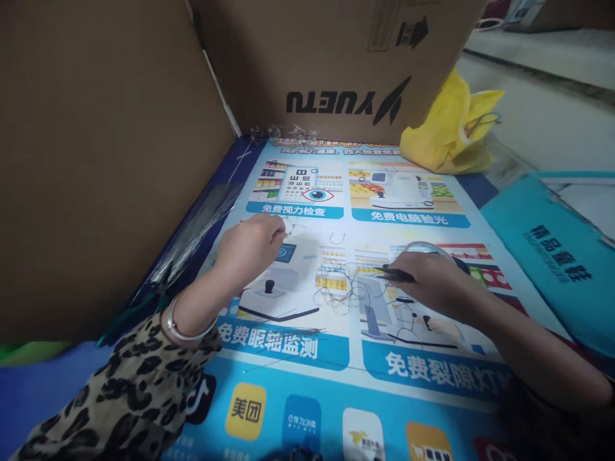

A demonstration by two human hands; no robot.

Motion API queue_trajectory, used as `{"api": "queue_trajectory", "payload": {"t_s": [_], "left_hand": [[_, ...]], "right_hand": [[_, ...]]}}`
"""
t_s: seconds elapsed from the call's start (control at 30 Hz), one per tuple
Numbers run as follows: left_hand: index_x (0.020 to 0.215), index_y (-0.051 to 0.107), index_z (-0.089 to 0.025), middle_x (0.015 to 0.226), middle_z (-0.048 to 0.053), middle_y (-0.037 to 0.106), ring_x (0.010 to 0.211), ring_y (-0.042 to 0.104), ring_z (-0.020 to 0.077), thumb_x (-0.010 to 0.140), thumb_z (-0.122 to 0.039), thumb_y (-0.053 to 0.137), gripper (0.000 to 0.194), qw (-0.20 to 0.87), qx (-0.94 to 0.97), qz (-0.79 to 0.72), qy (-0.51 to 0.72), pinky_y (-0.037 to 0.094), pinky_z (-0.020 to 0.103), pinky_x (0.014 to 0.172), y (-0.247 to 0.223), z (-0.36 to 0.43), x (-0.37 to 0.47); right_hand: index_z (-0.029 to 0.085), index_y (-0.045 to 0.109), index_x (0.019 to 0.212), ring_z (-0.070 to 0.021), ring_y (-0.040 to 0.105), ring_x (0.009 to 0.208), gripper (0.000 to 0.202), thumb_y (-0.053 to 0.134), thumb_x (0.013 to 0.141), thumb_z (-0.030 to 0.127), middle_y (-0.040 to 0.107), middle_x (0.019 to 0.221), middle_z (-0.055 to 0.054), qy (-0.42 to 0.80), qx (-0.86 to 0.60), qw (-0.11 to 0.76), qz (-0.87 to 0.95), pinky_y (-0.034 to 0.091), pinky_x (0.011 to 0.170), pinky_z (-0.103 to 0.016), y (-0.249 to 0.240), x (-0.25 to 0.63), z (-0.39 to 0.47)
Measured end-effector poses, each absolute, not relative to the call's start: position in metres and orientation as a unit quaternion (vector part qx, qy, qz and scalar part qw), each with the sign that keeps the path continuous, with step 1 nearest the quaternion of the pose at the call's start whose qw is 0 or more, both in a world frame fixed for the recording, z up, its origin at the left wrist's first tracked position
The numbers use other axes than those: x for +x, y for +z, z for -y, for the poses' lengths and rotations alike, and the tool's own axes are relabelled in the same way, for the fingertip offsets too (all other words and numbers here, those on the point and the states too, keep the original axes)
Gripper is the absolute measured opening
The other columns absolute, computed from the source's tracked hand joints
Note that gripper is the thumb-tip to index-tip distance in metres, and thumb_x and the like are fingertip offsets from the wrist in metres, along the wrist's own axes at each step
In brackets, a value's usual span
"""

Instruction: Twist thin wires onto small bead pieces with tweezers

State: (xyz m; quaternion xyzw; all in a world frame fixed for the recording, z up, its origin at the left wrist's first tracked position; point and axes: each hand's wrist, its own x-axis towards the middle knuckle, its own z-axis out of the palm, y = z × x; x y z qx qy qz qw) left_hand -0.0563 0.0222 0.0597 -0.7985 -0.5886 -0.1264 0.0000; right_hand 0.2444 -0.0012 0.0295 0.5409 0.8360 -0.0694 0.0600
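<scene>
My left hand [252, 246] is closed at the left of the printed poster [307, 240], with thin wire loops by its fingertips; exactly what it pinches is too small to make out. My right hand [427, 275] is wrapped round dark tweezers [396, 274] whose tips point left. Between the two hands a loose tangle of thin wire [339, 285] rests on the poster. A few short straight wires [293, 330] lie below it. Small wire pieces [305, 133] stand at the poster's far edge.
Cardboard boxes [336, 57] rise behind and on the left [96, 160]. A bundle of straight wires [196, 230] lies left, with dark-handled pliers [161, 291] near my left forearm. A yellow bag [444, 128] sits back right, and a teal bag [552, 262] lies at the right.
</scene>
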Motion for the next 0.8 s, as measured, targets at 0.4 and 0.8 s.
{"api": "queue_trajectory", "payload": {"t_s": [0.4,0.8], "left_hand": [[0.07,0.064,-0.022,0.078,0.002,0.067,0.07,0.059,0.0169,0.077,-0.02,0.048,0.017,-0.054,-0.86,0.5,0.082,0.033,0.026,0.057,0.072,-0.037,-0.092],[0.065,0.061,-0.015,0.066,0.01,0.065,0.054,0.057,0.0185,0.069,-0.01,0.05,0.013,-0.061,-0.924,0.352,0.14,0.035,0.03,0.05,0.058,0.026,-0.043]], "right_hand": [[0.023,0.067,0.085,-0.0242,0.06,0.081,0.023,0.044,0.081,0.027,0.067,0.088,-0.007,-0.061,0.515,0.061,-0.853,0.042,0.068,-0.036,0.029,0.247,0.003],[0.022,0.067,0.09,-0.0249,0.058,0.079,0.024,0.046,0.079,0.027,0.066,0.088,-0.008,-0.042,0.511,0.028,-0.858,0.042,0.067,-0.037,0.026,0.253,0.005]]}}
